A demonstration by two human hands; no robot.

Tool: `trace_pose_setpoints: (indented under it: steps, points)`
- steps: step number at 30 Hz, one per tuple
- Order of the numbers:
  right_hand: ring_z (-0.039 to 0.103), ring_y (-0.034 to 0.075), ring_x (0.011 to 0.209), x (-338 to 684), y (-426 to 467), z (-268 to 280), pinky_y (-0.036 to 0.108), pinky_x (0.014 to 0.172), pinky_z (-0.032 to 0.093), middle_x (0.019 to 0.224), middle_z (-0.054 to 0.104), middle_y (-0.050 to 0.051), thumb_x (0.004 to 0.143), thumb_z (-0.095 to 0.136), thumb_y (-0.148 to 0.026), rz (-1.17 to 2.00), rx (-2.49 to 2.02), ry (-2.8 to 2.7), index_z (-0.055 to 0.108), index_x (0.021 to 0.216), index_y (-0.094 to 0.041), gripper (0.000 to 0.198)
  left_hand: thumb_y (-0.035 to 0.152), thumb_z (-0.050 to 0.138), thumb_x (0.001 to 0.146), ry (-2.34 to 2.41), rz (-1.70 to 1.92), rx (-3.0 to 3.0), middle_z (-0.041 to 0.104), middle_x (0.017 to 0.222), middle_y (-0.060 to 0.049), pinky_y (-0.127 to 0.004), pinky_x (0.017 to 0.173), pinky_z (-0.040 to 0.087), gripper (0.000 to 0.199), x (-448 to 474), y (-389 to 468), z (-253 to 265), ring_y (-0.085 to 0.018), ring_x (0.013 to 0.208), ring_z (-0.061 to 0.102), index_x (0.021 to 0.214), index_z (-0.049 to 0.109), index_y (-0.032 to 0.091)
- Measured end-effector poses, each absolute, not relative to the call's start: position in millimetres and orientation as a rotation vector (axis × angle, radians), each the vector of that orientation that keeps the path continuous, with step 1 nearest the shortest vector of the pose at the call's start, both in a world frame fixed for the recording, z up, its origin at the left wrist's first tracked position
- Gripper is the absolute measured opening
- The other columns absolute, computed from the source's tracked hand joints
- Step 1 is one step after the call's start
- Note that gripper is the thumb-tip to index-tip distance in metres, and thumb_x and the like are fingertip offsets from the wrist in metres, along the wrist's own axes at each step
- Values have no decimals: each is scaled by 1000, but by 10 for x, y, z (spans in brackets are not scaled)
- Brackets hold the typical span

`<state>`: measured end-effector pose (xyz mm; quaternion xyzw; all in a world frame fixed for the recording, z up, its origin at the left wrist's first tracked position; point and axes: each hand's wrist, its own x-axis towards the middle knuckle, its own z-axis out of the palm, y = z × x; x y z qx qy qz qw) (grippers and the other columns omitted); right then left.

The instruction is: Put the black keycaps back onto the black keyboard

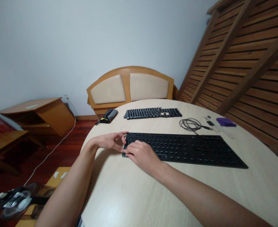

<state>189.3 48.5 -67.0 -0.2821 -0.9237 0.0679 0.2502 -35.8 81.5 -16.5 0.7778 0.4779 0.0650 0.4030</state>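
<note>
A black keyboard base (188,148) with its keycaps off lies on the table, bare switch posts showing. My left hand (109,141) is at its left end, fingers bent around the edge, one fingertip at the upper corner and the thumb lower down. Over the left part of the base rests my right hand (142,154), fingers curled and pressed together near the lower left corner. Whatever is between its fingertips is hidden. Beyond the base, loose black keycaps (143,113) are laid out in keyboard order, with a gap right of the middle.
A coiled black cable (190,124) lies behind the base. To its right are small tools (211,123) and a folded purple cloth (226,122). A black-and-grey device with a yellow strip (109,116) sits at the table's left edge. A headboard (150,87) stands behind the round table (134,195).
</note>
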Motion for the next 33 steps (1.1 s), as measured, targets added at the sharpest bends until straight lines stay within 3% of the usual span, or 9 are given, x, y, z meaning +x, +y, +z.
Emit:
trace_pose_setpoints:
  steps: [17,23,33]
  points:
    - [62,19,84,1893,473,-621,32,72,42,93,75,4,98,59,-20,19,-709,-2596,72,89,-17,16,38,84,70,1188,185,1951,26,165,-9,-35,118,25,37,-350,823,-169,-29,147,34,97,66,20]
    - [64,18,85,1880,521,-666,31,74,42,94,76,1,94,67,-19,154,-716,-2544,74,90,-20,8,38,83,70,1192,171,1958,25,165,-9,-34,118,24,36,-345,824,-166,-29,147,34,95,65,19]
    - [64,19,86,1889,485,-658,32,75,42,91,75,3,94,65,-19,87,-715,-2547,72,89,-18,9,40,84,69,1211,171,1963,27,165,-8,-34,116,28,38,-353,835,-171,-30,145,38,95,66,19]
